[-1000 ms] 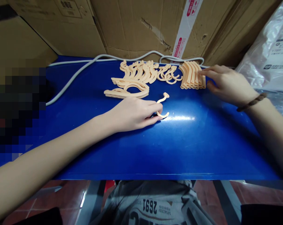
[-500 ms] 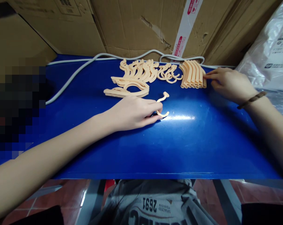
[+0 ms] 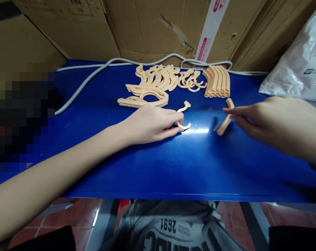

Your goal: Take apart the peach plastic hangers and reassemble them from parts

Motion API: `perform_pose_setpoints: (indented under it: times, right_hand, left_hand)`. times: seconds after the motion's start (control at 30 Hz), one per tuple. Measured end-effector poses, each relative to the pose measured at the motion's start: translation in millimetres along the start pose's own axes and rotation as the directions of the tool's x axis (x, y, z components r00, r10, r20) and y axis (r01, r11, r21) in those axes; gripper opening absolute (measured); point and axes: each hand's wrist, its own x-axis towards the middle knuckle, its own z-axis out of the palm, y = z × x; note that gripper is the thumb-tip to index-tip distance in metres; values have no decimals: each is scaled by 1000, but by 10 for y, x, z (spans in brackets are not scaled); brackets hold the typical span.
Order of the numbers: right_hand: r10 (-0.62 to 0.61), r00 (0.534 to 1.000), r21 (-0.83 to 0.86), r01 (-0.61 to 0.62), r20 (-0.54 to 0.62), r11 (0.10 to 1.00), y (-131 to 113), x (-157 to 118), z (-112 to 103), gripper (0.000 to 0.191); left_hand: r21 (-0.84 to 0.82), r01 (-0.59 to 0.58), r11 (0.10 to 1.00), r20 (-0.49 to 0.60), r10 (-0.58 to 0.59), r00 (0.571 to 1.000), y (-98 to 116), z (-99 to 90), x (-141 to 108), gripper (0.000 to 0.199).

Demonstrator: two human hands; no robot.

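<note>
My left hand point(image 3: 158, 123) pinches a cream plastic hook point(image 3: 184, 126) low over the blue table, its curved end and knobbed stem showing past my fingers. To the right, my right hand point(image 3: 259, 118) grips a curved cream hanger arm point(image 3: 225, 120) between thumb and fingers, tilted above the table. Behind it stands a row of matching hanger arms point(image 3: 217, 82). A small heap of loose hooks point(image 3: 190, 81) lies left of that row. Farther left are a row of wavy cream pieces point(image 3: 158, 77) and stacked curved pieces point(image 3: 144, 101), close behind my left hand.
The blue table point(image 3: 137, 167) has its front edge near my body. A white cable point(image 3: 92, 75) runs along the back, before cardboard boxes point(image 3: 152, 31). A clear plastic bag point(image 3: 291, 73) with white contents sits at the back right.
My right hand has drawn one hanger arm from the right end of the row and brought it nearer to me. My left hand stays in place with the hook.
</note>
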Motion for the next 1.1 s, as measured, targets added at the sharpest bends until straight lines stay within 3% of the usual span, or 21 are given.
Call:
perform_pose_setpoints:
  times: [0.1,0.2,0.3,0.4,0.53,0.63,0.7,0.8,0.9,1.03,1.1]
  right_hand:
    - [-305,952,130,306,-28,943,-145,-75,-5,39]
    - [-485,868,330,491,-106,806,-286,-51,56,40]
    - [-582,803,461,568,-129,682,-422,-8,160,42]
    - [-603,784,520,579,-144,628,-501,10,239,42]
    - [-564,789,543,593,-244,594,-460,30,252,34]
    - [-391,854,477,518,-344,710,-370,75,261,30]
    - [-305,859,383,466,-410,798,-329,114,292,33]
    - [-327,822,189,454,-466,871,-317,164,351,38]
    - [-370,833,104,446,-411,889,-334,189,382,31]
    - [-245,914,323,350,-322,879,-318,211,376,31]
    - [-143,949,527,276,-280,804,-300,229,365,29]
  left_hand:
    - [28,31,999,-31,-30,999,5,14,3,24]
    - [59,94,994,-83,-89,993,16,18,3,21]
    - [55,146,988,-157,-136,978,23,9,-1,17]
    - [43,158,986,-209,-146,967,22,2,-7,16]
    - [8,129,992,-196,-125,972,24,7,-6,16]
    - [-46,85,995,-183,-92,979,56,10,4,15]
    - [-65,46,997,-190,-58,980,101,9,11,15]
    - [-84,-25,996,-189,9,982,183,17,10,12]
    - [-92,-67,994,-164,51,985,234,49,-4,11]
    - [-127,22,992,-192,-46,980,236,84,-9,31]
    - [-151,96,984,-278,-136,951,238,74,10,52]
